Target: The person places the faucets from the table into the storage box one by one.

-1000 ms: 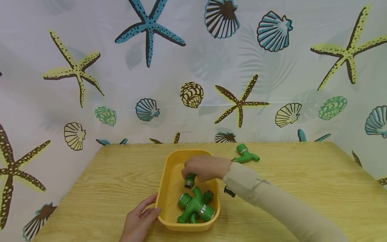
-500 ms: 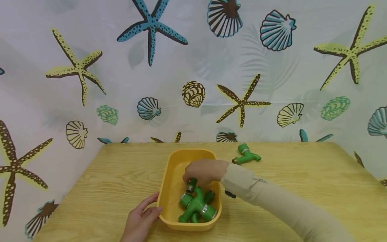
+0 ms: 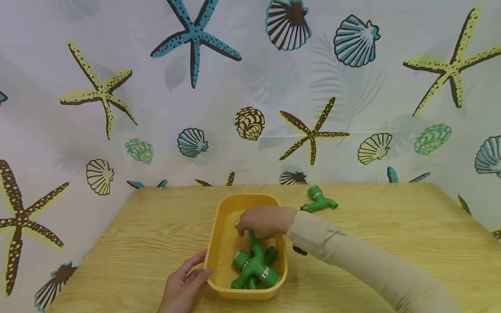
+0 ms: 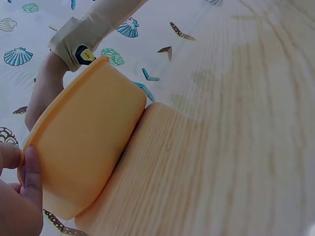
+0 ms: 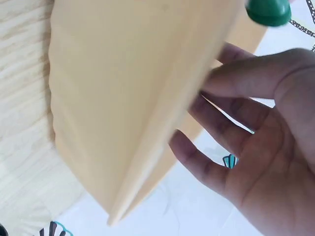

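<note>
In the head view a yellow plastic basin (image 3: 221,294) holds several green plastic taps. My left hand (image 3: 184,282) grips its near left side, thumb over the rim and fingers against the outer wall. My right hand (image 3: 266,221) reaches down inside, fingers curled round a green tap (image 3: 252,237). A silvery end of that tap peeks out left of the fingers, while its middle is hidden by the hand. Right below lie the other taps (image 3: 256,269), piled at the near end. The right wrist view shows a green knob (image 5: 268,11) above the thumb, and the basin wall covers some fingertips.
Behind the right forearm another green tap (image 3: 318,202) lies on the wood-grain table (image 3: 164,221). A curtain (image 3: 219,100) printed with starfish and shells hangs at the back and sides. A dark wrist device (image 3: 299,250) sits under the right sleeve.
The tap in my right hand has turned, its metal outlet swinging from below the fingers to the left, a green part now pointing down. My left hand stays at the basin.
</note>
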`<state>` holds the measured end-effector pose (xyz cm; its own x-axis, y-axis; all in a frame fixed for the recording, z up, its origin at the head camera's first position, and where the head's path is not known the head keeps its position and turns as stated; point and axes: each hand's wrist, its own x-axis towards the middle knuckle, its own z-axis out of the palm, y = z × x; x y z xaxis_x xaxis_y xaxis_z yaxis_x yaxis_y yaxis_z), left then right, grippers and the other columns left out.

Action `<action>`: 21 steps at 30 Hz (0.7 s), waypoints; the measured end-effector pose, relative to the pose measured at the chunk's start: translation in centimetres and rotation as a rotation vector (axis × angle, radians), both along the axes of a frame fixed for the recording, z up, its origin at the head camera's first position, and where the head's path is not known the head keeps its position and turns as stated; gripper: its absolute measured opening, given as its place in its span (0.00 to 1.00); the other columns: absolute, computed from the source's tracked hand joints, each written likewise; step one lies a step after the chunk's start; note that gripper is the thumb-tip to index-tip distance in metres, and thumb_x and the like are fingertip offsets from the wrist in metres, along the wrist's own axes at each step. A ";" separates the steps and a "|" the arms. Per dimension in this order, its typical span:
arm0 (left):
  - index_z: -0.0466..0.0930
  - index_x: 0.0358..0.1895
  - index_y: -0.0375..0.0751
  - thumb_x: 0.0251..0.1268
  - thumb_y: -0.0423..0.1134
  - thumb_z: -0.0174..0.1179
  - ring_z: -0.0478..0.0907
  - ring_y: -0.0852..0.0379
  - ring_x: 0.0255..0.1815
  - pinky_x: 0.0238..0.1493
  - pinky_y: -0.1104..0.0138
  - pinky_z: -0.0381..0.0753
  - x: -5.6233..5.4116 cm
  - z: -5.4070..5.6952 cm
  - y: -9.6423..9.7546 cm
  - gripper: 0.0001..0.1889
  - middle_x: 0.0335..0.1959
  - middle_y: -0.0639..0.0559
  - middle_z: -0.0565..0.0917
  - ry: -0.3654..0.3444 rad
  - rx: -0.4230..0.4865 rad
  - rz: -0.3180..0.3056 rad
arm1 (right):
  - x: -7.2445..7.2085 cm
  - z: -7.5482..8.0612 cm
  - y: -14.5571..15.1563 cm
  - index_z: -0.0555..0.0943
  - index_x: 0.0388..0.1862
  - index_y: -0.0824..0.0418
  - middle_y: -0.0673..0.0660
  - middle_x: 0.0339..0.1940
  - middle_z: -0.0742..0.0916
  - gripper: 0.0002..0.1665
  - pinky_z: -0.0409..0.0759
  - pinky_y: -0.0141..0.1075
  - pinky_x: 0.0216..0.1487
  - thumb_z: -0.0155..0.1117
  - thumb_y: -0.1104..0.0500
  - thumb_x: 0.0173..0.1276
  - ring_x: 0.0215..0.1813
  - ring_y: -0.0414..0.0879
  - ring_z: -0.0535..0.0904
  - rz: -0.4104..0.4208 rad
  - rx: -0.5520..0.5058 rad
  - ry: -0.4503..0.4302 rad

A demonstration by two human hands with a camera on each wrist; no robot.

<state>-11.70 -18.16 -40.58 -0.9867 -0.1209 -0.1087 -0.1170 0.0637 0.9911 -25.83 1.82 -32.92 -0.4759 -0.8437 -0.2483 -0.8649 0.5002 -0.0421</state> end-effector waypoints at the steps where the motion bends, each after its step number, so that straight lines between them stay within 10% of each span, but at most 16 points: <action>1: 0.68 0.67 0.28 0.64 0.32 0.63 0.81 0.56 0.44 0.41 0.70 0.80 0.0 0.0 0.0 0.28 0.59 0.39 0.73 0.001 0.002 -0.001 | 0.0 0.1 0.0 0.85 0.49 0.55 0.51 0.48 0.85 0.21 0.77 0.33 0.50 0.59 0.75 0.64 0.49 0.43 0.80 0.000 -0.001 0.005; 10: 0.67 0.67 0.27 0.64 0.31 0.63 0.81 0.57 0.43 0.41 0.70 0.80 0.0 -0.2 0.0 0.29 0.59 0.38 0.72 0.005 0.017 0.001 | -0.1 0.7 1.2 0.82 0.57 0.56 0.53 0.48 0.84 0.20 0.78 0.35 0.47 0.64 0.63 0.66 0.48 0.44 0.79 0.028 -0.056 0.071; 21: 0.68 0.67 0.28 0.65 0.33 0.63 0.81 0.56 0.44 0.41 0.70 0.80 0.0 -0.2 -0.1 0.28 0.59 0.39 0.73 -0.001 -0.007 -0.007 | 0.5 0.8 2.5 0.71 0.70 0.50 0.60 0.72 0.69 0.33 0.64 0.56 0.66 0.60 0.40 0.69 0.71 0.54 0.64 0.093 -0.096 0.279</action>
